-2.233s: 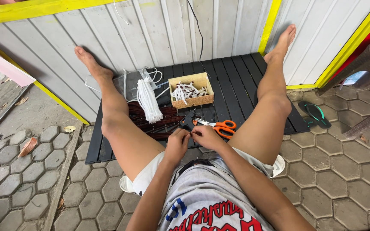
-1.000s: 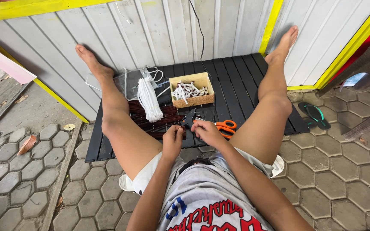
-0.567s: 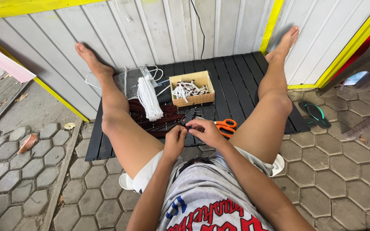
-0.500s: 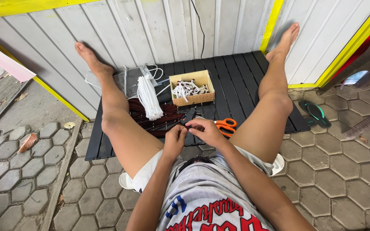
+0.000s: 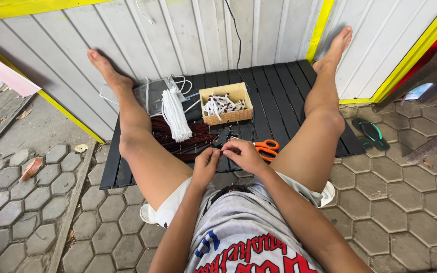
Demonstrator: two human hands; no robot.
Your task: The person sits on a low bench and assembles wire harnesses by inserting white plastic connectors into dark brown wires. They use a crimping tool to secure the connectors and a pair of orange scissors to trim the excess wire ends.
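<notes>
A person sits on grey hexagonal paving stones (image 5: 390,192), bare legs spread and feet resting against a white corrugated metal wall (image 5: 188,35) with yellow trim. Between the legs lies a black slatted panel (image 5: 274,96) that carries the work things.

The left hand (image 5: 206,164) and right hand (image 5: 244,154) meet just over the panel's near edge. The fingers of both are drawn together, pinching a small dark piece (image 5: 222,151) between them; what it is cannot be told at this size.

Orange-handled scissors (image 5: 266,148) lie on the panel just beside the right hand. A small black tool (image 5: 222,136) sits just beyond the hands. Toward the panel's left side lies a heap of dark red strips (image 5: 178,144), with a bundle of white ties (image 5: 174,115) across it. A cardboard box (image 5: 227,103) of small white pieces stands near the middle, towards the far edge, and a clear plastic bag (image 5: 155,93) lies at the far left corner.

A green sandal (image 5: 372,133) lies on the paving past the panel's right edge. Dry leaves (image 5: 31,168) lie on the stones at the left.
</notes>
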